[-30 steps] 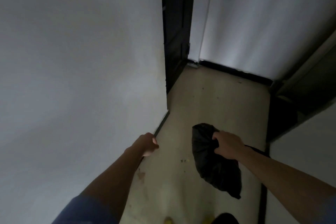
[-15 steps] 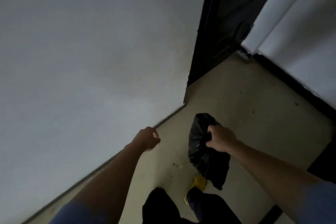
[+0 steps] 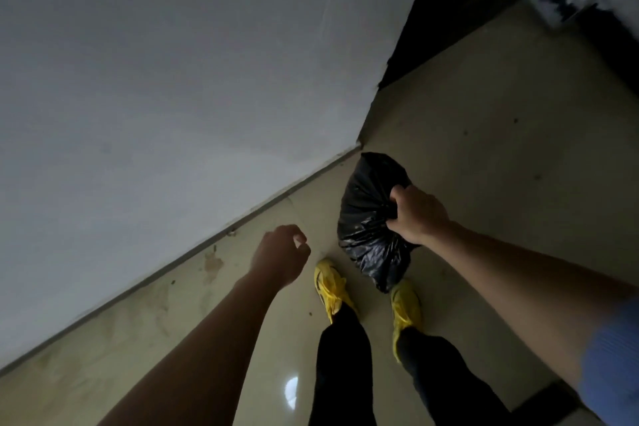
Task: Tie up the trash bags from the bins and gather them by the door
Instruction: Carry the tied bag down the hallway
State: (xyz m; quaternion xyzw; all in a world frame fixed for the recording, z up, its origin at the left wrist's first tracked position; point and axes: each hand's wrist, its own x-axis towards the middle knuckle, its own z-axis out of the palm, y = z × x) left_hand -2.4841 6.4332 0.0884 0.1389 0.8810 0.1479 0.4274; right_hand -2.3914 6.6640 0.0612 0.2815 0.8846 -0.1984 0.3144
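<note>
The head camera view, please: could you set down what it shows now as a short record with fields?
Place: beige floor beside a pale wall, dark doorway ahead
Right hand: grips the bunched top of the black trash bag
Left hand: fingers loosely curled, holds nothing
Bag position: just ahead of the yellow shoes; whether it touches the floor is unclear
Knot: hidden under the right hand

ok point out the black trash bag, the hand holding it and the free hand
black trash bag (image 3: pixel 366 228), head view, crinkled side beside the grip
right hand (image 3: pixel 420 214), head view, back of the hand
left hand (image 3: pixel 278 254), head view, back of the hand
</note>
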